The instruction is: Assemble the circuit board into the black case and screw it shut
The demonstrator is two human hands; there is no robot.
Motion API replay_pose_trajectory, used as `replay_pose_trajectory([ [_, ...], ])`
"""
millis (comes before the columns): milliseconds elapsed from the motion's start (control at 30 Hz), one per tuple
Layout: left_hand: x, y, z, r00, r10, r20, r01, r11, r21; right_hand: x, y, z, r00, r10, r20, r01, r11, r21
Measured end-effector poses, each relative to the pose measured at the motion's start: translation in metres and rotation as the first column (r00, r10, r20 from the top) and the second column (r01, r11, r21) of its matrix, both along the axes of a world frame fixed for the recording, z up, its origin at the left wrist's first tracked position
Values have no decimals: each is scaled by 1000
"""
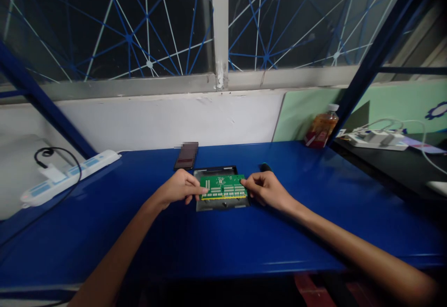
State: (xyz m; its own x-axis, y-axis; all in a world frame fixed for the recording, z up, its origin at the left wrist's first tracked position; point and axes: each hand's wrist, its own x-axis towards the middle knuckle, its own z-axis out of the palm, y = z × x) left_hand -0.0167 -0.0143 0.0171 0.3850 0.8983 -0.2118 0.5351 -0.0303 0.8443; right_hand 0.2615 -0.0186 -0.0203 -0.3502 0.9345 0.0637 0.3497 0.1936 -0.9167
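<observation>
Both hands hold a green circuit board (223,185) by its two short ends. My left hand (181,188) pinches the left end between thumb and fingers. At the opposite end, my right hand (267,190) grips the board near its upper right corner. A yellow strip runs along the board's near edge. Beneath it lies a shallow dark metal case (223,205), partly covered by the board. Whether the board touches the case I cannot tell. Just behind my right hand, a dark tool handle with a teal end (265,166) shows in part.
A dark phone (187,156) lies behind my left hand on the blue table (167,251). To the left is a white power strip (73,176) with a black cable. A drink bottle (321,128) stands at the back right, near another white power strip (379,139). Blue posts flank the table.
</observation>
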Motion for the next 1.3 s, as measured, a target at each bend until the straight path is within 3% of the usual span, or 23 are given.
replay_pose_trajectory([
  [300,-10,3,-14,985,-175,-9,173,980,-97,2,0,3,997,82,6,-81,988,-129],
  [700,-2,-1,-13,987,-155,-38,149,980,-134,5,1,5,992,103,79,-89,984,-156],
  [833,-2,0,-19,986,-165,-35,160,981,-111,7,1,6,982,97,164,-78,990,-117],
  [967,-1,1,-22,983,-168,-78,163,984,-66,7,1,4,958,77,277,-86,996,18],
  [1133,3,-2,-16,978,-104,-181,98,994,-43,7,0,4,935,53,350,-96,990,107],
  [1300,6,-3,-12,980,-87,-181,82,996,-35,7,0,2,920,46,389,-108,984,138],
])
